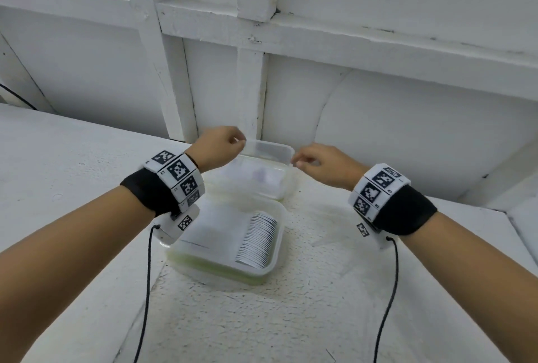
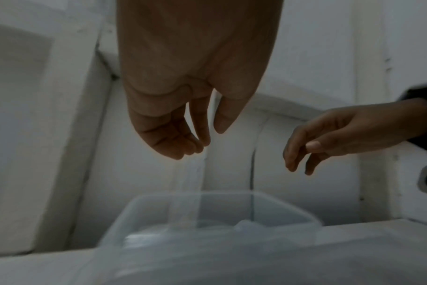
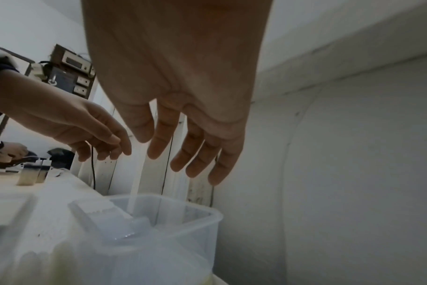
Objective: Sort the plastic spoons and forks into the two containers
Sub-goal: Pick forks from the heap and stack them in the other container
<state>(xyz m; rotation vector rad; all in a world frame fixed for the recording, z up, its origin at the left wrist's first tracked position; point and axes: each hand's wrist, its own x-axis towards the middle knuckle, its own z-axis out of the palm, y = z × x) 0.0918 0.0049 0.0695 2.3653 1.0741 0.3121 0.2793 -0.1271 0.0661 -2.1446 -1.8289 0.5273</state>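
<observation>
Two clear plastic containers stand on the white table. The near container [image 1: 278, 249] holds a neat stack of white utensils [image 1: 257, 241]. The far container [image 1: 267, 146] sits against the wall, with blurred clear utensils [image 3: 105, 217] inside. Both hands hover over its far rim. My left hand [image 1: 233, 141] has loosely curled fingers with the thumb apart from them [image 2: 211, 137]. A translucent white utensil [image 3: 135, 183] hangs blurred just below those fingertips, its lower end inside the far container [image 3: 202, 210]. My right hand [image 1: 305, 158] is spread and holds nothing [image 3: 168, 154].
A white panelled wall [image 1: 253, 86] rises right behind the far container. Black cords [image 1: 147, 290] hang from both wrists. In the right wrist view, small bottles [image 3: 34, 173] and another person's hand [image 3: 10, 150] are at the table's far left.
</observation>
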